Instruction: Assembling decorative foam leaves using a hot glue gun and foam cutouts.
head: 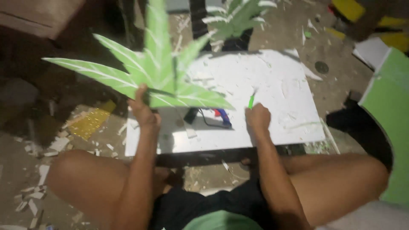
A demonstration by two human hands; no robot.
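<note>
My left hand holds up a green cut-out of palm leaves with white veins, gripped at its lower edge above the white board. Over the board's middle, my right hand is closed round a small green cutter whose tip points up. A glue gun with a blue and red body and a black cord lies on the board between my hands, partly under the cut-out.
A second green leaf cut-out stands on a dark stem beyond the board. A large green panel is at the right, a gold glitter sheet at the left. White foam scraps litter the floor. My bare knees frame the board.
</note>
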